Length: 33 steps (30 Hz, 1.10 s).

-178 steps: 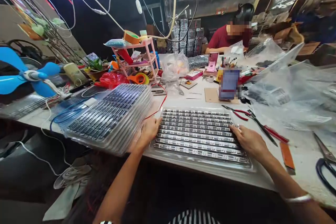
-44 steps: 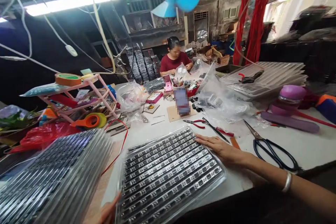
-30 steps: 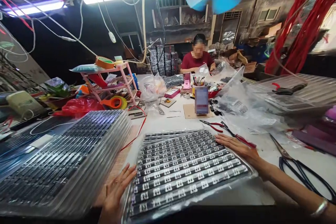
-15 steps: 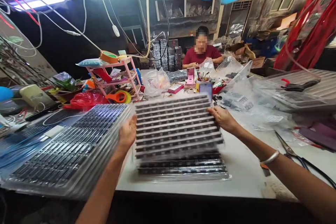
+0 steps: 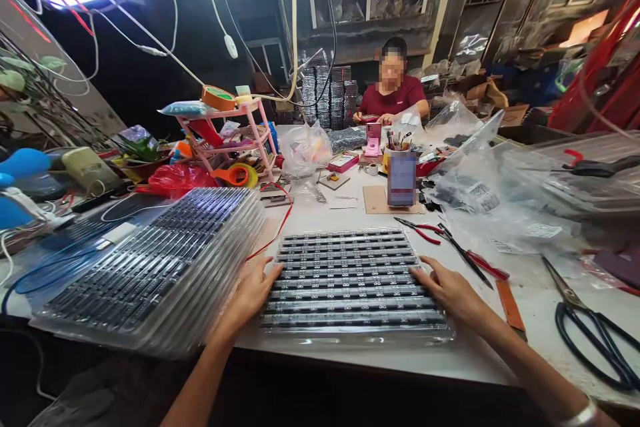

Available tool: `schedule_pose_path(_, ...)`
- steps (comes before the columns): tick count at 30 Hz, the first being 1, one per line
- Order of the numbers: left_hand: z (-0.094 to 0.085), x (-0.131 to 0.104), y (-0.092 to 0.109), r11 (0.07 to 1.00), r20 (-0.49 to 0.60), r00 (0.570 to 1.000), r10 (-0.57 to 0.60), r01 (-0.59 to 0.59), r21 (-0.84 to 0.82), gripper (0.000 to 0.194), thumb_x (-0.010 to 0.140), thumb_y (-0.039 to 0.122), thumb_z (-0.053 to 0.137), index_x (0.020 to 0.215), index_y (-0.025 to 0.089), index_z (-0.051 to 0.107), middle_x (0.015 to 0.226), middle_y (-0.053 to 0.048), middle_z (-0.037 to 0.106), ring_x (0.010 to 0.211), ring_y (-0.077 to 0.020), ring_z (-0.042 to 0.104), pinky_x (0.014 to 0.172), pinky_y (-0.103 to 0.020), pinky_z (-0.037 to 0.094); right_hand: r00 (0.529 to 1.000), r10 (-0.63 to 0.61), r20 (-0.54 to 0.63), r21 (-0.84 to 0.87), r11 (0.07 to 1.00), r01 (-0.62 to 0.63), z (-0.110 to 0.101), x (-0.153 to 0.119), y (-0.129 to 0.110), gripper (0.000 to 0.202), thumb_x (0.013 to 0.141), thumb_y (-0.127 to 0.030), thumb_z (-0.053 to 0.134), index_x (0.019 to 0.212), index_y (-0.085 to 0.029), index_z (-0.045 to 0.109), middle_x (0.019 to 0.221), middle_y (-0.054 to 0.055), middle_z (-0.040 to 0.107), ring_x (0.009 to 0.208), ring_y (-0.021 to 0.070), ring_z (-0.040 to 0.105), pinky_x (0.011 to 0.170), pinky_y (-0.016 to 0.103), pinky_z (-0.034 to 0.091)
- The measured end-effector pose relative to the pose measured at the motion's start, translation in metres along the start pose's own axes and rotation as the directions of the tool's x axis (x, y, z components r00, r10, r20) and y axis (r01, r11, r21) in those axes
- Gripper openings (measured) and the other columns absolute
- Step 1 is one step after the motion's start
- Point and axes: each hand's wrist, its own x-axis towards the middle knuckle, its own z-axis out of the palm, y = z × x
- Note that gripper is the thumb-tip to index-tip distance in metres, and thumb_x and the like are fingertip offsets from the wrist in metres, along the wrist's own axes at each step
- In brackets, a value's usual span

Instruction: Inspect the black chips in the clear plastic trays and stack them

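A clear plastic tray (image 5: 360,335) holds rows of dark strips with small light markings and lies flat on the white table in front of me. My left hand (image 5: 256,288) grips its left edge, with the fingertips at the rim. At the opposite side, my right hand (image 5: 447,288) has its thumb and fingers on the right edge. Whatever is under this tray is mostly hidden. Left of my left hand stands a tall stack of similar trays (image 5: 150,253) filled with dark strips.
Red-handled pliers (image 5: 425,230), more red-handled tools, an orange strip (image 5: 510,307) and large scissors (image 5: 595,340) lie at right. A phone (image 5: 402,179) stands behind the tray. A pink rack (image 5: 235,137) and plastic bags (image 5: 480,193) crowd the back. Across the table sits a person (image 5: 393,97).
Half a second ago both hands held the tray raised and tilted above another one. It has come down flat, and the hands are lower at its sides. The view has shifted.
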Motion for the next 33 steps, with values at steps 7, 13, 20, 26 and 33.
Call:
schedule_pose_path(7, -0.003, -0.024, -0.004, 0.985, 0.060, 0.997, 0.053, -0.043, -0.168, 0.060, 0.083, 0.057, 0.043, 0.123, 0.016, 0.060, 0.129, -0.010, 0.060, 0.125, -0.0278, 0.051, 0.105, -0.039, 0.038, 0.992, 0.042, -0.122, 0.124, 0.992, -0.026, 0.026, -0.057, 0.002, 0.088, 0.081, -0.075, 0.029, 0.140, -0.011, 0.042, 0.065, 0.003, 0.059, 0.061, 0.0226, 0.058, 0.065, 0.034, 0.047)
schedule_pose_path(13, -0.002, -0.028, -0.010, 0.975, 0.030, 0.999, -0.027, 0.033, -0.221, 0.074, 0.081, 0.058, 0.047, 0.134, 0.006, 0.049, 0.099, -0.014, 0.072, 0.095, -0.0287, 0.067, 0.087, -0.042, 0.050, 0.991, 0.005, -0.132, 0.160, 0.987, 0.016, 0.017, -0.046, 0.000, 0.080, 0.079, -0.074, 0.037, 0.134, -0.017, 0.051, 0.074, 0.004, 0.061, 0.069, 0.0223, 0.060, 0.070, 0.034, 0.049)
schedule_pose_path(20, 0.000, -0.045, -0.008, 0.963, -0.011, 1.000, -0.013, 0.010, -0.271, 0.059, 0.086, 0.053, 0.044, 0.127, 0.013, 0.058, 0.133, -0.011, 0.057, 0.126, -0.0262, 0.050, 0.109, -0.038, 0.034, 0.968, -0.009, -0.252, 0.109, 0.993, 0.038, 0.027, -0.032, -0.008, 0.069, 0.084, -0.065, 0.029, 0.123, -0.016, 0.058, 0.096, 0.010, 0.058, 0.086, 0.0256, 0.061, 0.077, 0.040, 0.049)
schedule_pose_path(26, -0.005, -0.031, -0.011, 0.941, 0.034, 0.997, 0.068, -0.052, -0.334, 0.063, 0.082, 0.056, 0.048, 0.125, 0.013, 0.059, 0.131, -0.009, 0.059, 0.126, -0.0263, 0.050, 0.109, -0.040, 0.036, 0.957, 0.053, -0.284, 0.095, 0.995, -0.027, 0.033, -0.047, -0.017, 0.069, 0.084, -0.062, 0.027, 0.126, -0.015, 0.057, 0.094, 0.009, 0.059, 0.085, 0.0250, 0.061, 0.071, 0.040, 0.051)
schedule_pose_path(33, 0.006, -0.037, -0.014, 0.927, -0.033, 0.998, 0.055, -0.063, -0.369, 0.057, 0.086, 0.052, 0.045, 0.125, 0.013, 0.059, 0.129, -0.011, 0.060, 0.125, -0.0257, 0.050, 0.112, -0.042, 0.031, 0.931, -0.015, -0.365, 0.147, 0.986, 0.074, 0.038, -0.037, -0.008, 0.070, 0.081, -0.065, 0.034, 0.117, -0.012, 0.060, 0.120, 0.016, 0.058, 0.115, 0.0310, 0.052, 0.102, 0.048, 0.039)
